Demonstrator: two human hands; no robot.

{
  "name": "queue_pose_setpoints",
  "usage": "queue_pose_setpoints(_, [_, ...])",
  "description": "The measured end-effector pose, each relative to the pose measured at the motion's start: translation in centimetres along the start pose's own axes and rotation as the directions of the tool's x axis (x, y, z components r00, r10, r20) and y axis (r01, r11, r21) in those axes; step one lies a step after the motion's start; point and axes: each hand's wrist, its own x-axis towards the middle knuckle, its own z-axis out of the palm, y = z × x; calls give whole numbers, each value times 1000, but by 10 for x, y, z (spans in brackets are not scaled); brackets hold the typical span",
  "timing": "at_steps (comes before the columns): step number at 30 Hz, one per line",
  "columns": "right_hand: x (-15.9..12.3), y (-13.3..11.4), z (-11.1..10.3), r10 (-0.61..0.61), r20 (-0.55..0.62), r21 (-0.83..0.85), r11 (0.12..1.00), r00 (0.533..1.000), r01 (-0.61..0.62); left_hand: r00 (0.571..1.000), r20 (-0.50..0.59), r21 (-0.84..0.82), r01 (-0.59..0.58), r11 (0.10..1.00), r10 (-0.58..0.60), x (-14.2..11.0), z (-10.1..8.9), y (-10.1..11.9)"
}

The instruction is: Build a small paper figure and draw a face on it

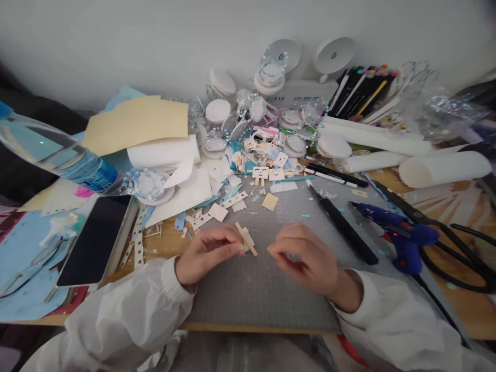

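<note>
My left hand (pixel 211 253) is closed in a pinch over the grey cutting mat (pixel 267 299). At its fingertips is a narrow cream paper strip (pixel 246 239), tilted, with a small whitish scrap against it. Across a short gap, my right hand (pixel 304 256) has thumb and forefinger pressed together; whatever may be between them is too small to make out. A yellowish paper square (pixel 270 201) and a pale pink square (pixel 217 212) lie just beyond the hands. Farther back are small paper cards with drawn faces (pixel 260 172) on a heap of cut paper.
On the right are a black pen-shaped cutter (pixel 344 225), a blue glue gun (pixel 403 232) with a red light, and black scissors (pixel 457 248). A phone (pixel 96 240) and water bottle (pixel 58 150) are at left. White discs with beaded trim (pixel 217 144) crowd the back.
</note>
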Motion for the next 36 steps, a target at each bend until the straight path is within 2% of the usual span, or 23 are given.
queue_pose_setpoints(3, [4, 12, -4, 174, -129, -162, 968, 976, -193, 998, -67, -4, 1, 1000, -2, 1, -2, -4])
queue_pose_setpoints(6, [6, 28, -5, 289, -196, -246, 911, 937, -332, 996, -84, 8, 6, 1000, -6, 2, -1, -6])
queue_pose_setpoints(9, [7, 35, -5, 326, -241, -277, 879, 914, -387, 995, -101, 21, 1, 1000, 1, 1, 1, -7])
queue_pose_setpoints(12, [8, 26, -5, 275, -295, -228, 910, 915, -347, 992, -123, 37, -8, 999, 12, 0, 1, -8])
queue_pose_setpoints(14, [9, 16, -3, 248, -259, -117, 951, 934, -285, 991, -130, 52, -10, 999, 17, -1, 2, -9])
queue_pose_setpoints(16, [9, 6, 3, 250, -125, 46, 968, 960, -246, 991, -131, 66, -17, 998, 26, -3, 4, -10])
queue_pose_setpoints(19, [6, -3, 16, 265, 96, 277, 919, 960, -281, 991, -115, 97, -50, 994, 62, -4, 7, -13])
queue_pose_setpoints(21, [4, -5, 24, 309, 154, 360, 867, 939, -344, 990, -101, 136, -81, 987, 95, -5, 8, -14])
queue_pose_setpoints(25, [3, -3, 26, 455, 116, 425, 780, 883, -458, 985, -86, 281, -122, 952, 152, -3, 3, -13])
queue_pose_setpoints(30, [4, 8, 23, 643, 12, 551, 635, 766, -542, 989, -32, 553, -105, 827, 147, 2, -12, -11])
queue_pose_setpoints(33, [3, 11, 24, 695, 34, 610, 555, 718, -566, 996, 23, 640, -84, 764, 90, 4, -15, -15])
queue_pose_setpoints(36, [3, 11, 27, 720, 74, 651, 489, 690, -580, 997, 53, 658, -72, 749, 49, 4, -13, -17])
